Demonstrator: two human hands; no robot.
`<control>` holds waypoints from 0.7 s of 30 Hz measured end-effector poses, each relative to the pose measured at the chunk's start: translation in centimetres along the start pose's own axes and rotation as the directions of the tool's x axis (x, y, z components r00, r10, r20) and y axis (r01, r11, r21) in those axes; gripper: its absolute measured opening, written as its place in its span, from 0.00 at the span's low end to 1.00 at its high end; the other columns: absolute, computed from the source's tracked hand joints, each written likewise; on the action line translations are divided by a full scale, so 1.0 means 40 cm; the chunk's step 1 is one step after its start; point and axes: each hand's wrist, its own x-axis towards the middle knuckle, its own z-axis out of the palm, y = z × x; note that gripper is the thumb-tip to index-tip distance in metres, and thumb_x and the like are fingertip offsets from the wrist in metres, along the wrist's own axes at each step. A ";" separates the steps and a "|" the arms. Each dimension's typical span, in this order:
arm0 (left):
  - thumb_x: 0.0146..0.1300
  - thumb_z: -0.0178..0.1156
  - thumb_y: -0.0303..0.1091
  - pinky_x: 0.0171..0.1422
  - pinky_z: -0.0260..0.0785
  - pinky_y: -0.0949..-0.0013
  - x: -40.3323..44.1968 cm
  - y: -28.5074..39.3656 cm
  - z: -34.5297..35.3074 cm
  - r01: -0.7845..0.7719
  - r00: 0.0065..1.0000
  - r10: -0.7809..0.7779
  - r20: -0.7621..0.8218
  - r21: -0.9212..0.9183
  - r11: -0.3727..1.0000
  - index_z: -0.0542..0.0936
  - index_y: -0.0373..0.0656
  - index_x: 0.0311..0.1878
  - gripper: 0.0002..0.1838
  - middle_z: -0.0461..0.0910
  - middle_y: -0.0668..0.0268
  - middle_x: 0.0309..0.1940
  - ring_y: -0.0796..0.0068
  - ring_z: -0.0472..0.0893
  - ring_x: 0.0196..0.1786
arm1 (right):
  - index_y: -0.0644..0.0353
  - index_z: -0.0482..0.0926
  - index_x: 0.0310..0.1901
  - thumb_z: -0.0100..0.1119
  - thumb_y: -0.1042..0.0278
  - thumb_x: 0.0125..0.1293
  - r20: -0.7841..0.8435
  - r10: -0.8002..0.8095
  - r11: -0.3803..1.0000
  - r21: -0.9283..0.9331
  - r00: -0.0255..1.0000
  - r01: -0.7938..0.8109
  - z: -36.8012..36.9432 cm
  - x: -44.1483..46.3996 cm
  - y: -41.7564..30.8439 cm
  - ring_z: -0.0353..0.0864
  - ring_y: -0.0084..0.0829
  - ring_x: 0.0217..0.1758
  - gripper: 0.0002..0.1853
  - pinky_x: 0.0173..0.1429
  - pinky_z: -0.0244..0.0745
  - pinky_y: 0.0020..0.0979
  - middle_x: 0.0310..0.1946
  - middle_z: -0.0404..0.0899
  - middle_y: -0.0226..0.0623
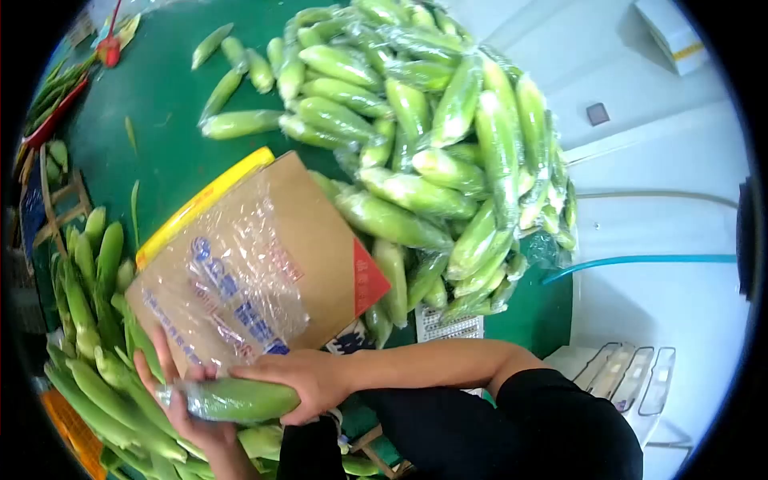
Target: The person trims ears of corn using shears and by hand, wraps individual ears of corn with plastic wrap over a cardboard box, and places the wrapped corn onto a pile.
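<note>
An ear of corn (240, 400) in its green husk lies crosswise between my hands, low in the view, with clear plastic over its left part. My right hand (308, 380) is closed round the right end from above. My left hand (188, 404) cups the plastic-covered left end, thumb against it and some fingers stretched upward. Just beyond both hands stands a cardboard box (328, 232) with clear plastic bags (248, 272) printed in blue and red lying flat on top. Whether the plastic fully covers the ear is hidden by my right hand.
A large heap of plastic-wrapped corn (416, 184) covers the green floor (168, 88) beyond the box. Unwrapped ears (104, 384) pile up at the left. A yellow edge (204, 208) shows behind the box. A blue hose (640, 260) and white rack (632, 376) are at the right.
</note>
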 end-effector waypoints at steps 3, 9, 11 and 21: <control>0.82 0.48 0.52 0.36 0.69 0.68 0.006 0.002 -0.084 0.093 0.995 -0.090 0.053 -0.057 0.994 0.66 0.50 0.33 0.21 0.64 0.75 0.20 0.79 0.66 0.22 | 0.53 0.49 0.83 0.75 0.60 0.55 0.015 -0.032 0.987 0.155 0.999 0.029 0.020 -0.009 0.018 0.72 0.46 0.72 0.57 0.73 0.69 0.43 0.71 0.68 0.49; 0.80 0.52 0.42 0.71 0.68 0.56 0.118 -0.040 -0.185 -0.361 0.914 0.396 0.088 0.625 0.692 0.70 0.36 0.73 0.26 0.74 0.51 0.69 0.58 0.75 0.67 | 0.57 0.63 0.77 0.70 0.65 0.65 -0.293 0.370 0.603 0.797 0.881 0.012 -0.095 -0.083 0.128 0.73 0.32 0.68 0.40 0.72 0.70 0.34 0.67 0.73 0.42; 0.76 0.56 0.37 0.75 0.63 0.55 0.172 0.030 -0.341 -0.249 0.906 0.420 0.039 0.854 0.458 0.71 0.35 0.71 0.25 0.74 0.52 0.68 0.57 0.73 0.69 | 0.60 0.66 0.73 0.65 0.66 0.69 -0.573 0.236 0.661 0.687 0.785 0.303 -0.409 -0.158 0.106 0.75 0.36 0.67 0.33 0.73 0.71 0.36 0.65 0.76 0.45; 0.59 0.70 0.30 0.74 0.62 0.46 0.105 0.063 -0.474 0.029 0.951 0.283 0.121 0.880 -0.474 0.57 0.31 0.78 0.46 0.67 0.40 0.67 0.38 0.68 0.67 | 0.60 0.61 0.77 0.55 0.63 0.78 -0.962 0.034 0.885 0.155 0.272 0.439 -0.526 -0.141 0.013 0.69 0.39 0.73 0.30 0.72 0.67 0.35 0.75 0.65 0.43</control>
